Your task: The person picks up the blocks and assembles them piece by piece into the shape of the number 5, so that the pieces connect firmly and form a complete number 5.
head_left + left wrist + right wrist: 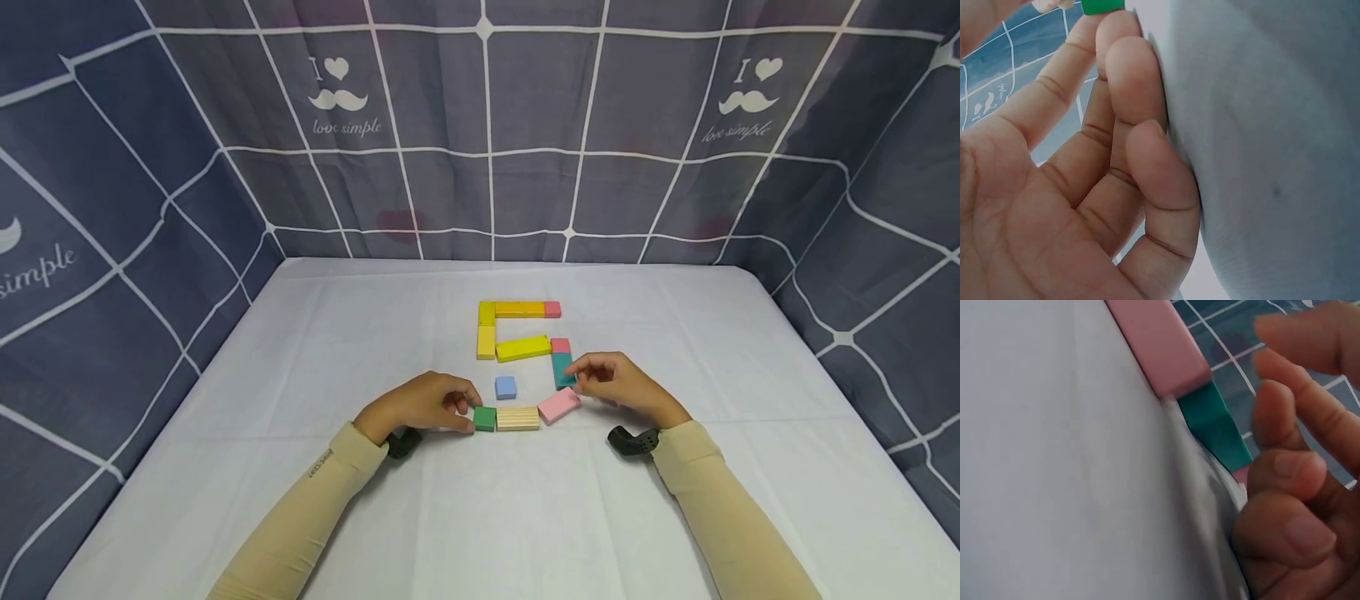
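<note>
My left hand (429, 402) is at the left end of the front row, its thumb and index fingertips pinching the small green block (484, 419). In the left wrist view, the index fingertip meets the green block (1102, 6), with the other fingers bent against the white cloth. A ridged wooden block (517, 418) follows on the right, then a slanted pink block (559, 406). My right hand (622, 385) hovers beside the teal block (562, 371) and pink block, fingers loosely bent with nothing between them. In the right wrist view, the pink block (1163, 347) stands apart from the fingertips.
A small blue block (506, 387) lies inside the outline. Behind it are a tilted yellow block (523, 348), more yellow blocks (519, 309) and a pink-red block (552, 310). Dark grid-patterned cloth (536, 92) walls the white table (360, 333) at the back and sides.
</note>
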Motion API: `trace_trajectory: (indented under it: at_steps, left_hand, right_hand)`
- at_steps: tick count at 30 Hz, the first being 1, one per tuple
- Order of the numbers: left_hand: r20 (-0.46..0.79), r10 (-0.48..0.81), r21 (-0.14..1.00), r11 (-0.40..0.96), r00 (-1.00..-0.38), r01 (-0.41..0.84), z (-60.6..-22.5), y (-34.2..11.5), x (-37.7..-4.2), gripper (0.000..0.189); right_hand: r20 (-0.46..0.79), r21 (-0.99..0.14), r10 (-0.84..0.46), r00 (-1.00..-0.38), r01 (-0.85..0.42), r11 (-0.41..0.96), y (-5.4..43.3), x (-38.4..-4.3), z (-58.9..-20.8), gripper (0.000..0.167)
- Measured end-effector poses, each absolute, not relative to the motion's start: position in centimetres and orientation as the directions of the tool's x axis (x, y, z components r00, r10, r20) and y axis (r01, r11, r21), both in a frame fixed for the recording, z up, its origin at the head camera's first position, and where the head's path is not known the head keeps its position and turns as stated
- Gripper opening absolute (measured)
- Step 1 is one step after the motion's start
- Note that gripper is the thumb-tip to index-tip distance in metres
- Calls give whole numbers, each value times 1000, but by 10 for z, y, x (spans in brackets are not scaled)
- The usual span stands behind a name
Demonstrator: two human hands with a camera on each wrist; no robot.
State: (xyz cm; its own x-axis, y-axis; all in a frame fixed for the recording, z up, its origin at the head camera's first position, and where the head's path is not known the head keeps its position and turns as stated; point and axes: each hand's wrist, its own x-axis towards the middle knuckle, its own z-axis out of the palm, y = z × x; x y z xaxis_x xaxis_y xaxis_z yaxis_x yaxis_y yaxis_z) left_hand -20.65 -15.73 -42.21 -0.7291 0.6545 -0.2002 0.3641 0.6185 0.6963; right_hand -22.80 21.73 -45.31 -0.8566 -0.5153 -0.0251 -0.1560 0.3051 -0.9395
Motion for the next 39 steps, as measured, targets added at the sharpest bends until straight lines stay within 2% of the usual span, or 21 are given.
trace_trajectory:
  at_steps: [15, 21, 33, 39]
  left_hand:
    - [-181, 657, 701, 609, -732, 373, -426, -157, -209, 27]
    - [-184, 664, 696, 609, -725, 381, -428, -155, -209, 26]
    - [-168, 655, 690, 612, -736, 387, -425, -156, -206, 35]
    - [-171, 658, 686, 614, -733, 391, -425, -154, -206, 32]
  right_hand:
    - [27, -931, -629, -777, -249, 269, 225, -235, -457, 30]
    - [24, -934, -652, -758, -250, 257, 227, -235, -458, 30]
    - [-25, -928, -640, -768, -220, 300, 226, -234, -455, 28]
    - [-41, -930, -635, -771, -203, 307, 226, -233, -453, 28]
